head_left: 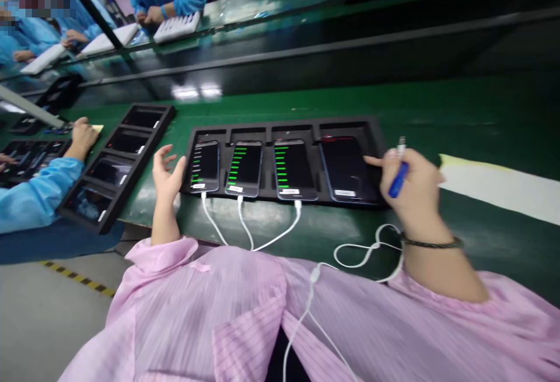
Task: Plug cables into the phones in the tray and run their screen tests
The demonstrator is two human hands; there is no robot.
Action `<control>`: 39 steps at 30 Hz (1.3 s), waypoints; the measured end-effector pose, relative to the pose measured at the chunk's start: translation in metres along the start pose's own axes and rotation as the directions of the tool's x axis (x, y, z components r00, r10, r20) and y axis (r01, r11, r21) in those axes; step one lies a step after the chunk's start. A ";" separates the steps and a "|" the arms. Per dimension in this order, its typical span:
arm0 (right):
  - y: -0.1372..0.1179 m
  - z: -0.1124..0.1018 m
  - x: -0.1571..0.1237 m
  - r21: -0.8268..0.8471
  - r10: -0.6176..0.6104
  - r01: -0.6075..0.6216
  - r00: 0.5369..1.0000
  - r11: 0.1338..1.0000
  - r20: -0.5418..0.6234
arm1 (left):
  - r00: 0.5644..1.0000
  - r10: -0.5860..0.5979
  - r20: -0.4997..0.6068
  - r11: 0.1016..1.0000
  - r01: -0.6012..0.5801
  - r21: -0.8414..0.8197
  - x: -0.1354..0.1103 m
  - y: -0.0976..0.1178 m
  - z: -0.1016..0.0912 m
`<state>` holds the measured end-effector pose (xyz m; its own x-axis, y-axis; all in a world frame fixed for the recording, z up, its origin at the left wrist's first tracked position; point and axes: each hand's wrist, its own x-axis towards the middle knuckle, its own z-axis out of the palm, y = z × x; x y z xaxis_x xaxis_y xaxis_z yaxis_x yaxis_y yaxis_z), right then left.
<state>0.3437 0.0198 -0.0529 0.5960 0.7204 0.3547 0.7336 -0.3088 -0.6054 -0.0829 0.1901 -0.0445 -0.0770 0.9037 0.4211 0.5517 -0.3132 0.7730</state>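
No text here you can read. Three phones (245, 167) in black tray (280, 127) show green bar rows, lettering beside bars too small for you. White stickers (290, 191) at tray's near edge: print blurred. Fourth phone (347, 169), tray's right end: thin red line on top, illegible.

A green conveyor bench (437, 108) runs above grey floor (35, 312) marked with yellow-black tape (79, 278).
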 end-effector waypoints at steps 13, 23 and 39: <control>0.000 0.002 -0.004 -0.034 0.044 -0.043 0.999 0.998 0.022 | 0.886 0.285 0.365 0.905 -0.374 0.203 -0.022 0.098 0.015; -0.029 -0.002 -0.031 -0.292 -0.794 0.760 0.608 0.581 0.002 | 0.836 0.268 0.479 0.893 -0.402 0.201 -0.021 0.098 0.024; -0.044 -0.008 -0.043 -0.229 -0.845 0.820 0.535 0.525 -0.021 | 0.750 0.446 0.489 0.850 -0.526 0.032 -0.039 0.123 0.033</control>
<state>0.2882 -0.0025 -0.0362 -0.2941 0.6333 0.7159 0.9484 0.2863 0.1363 0.0148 0.1263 0.0186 0.5941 0.6806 0.4287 0.5357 -0.7324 0.4203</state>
